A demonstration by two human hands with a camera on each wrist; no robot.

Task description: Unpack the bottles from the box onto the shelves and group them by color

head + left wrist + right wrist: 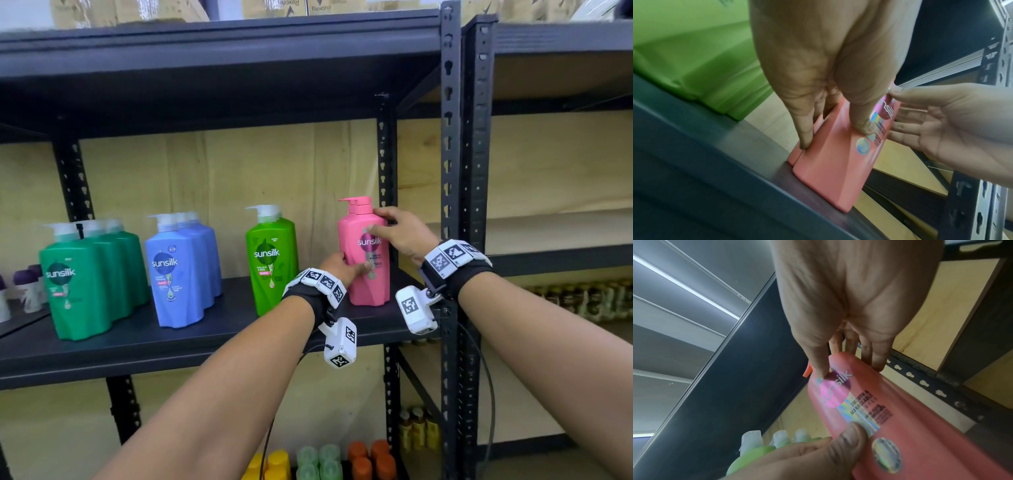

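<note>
A pink Sunsilk pump bottle (364,253) stands upright at the right end of the black shelf (222,325). My left hand (349,263) grips its lower left side, thumb on the front label (865,128). My right hand (394,229) holds its upper right side, with the thumb on the logo (822,371) and the fingers round the far edge. A second pink bottle (793,155) seems to stand right behind it. To the left stand light green bottles (272,260), blue bottles (181,270) and dark green bottles (85,281), each in its own group. No box is in view.
A black upright post (448,171) rises just right of the pink bottle. Small purple-capped bottles (24,287) sit at the far left. Yellow, green and orange capped bottles (325,459) fill the shelf below. Cardboard cartons (137,10) lie on top. Small jars (582,294) line the neighbouring rack.
</note>
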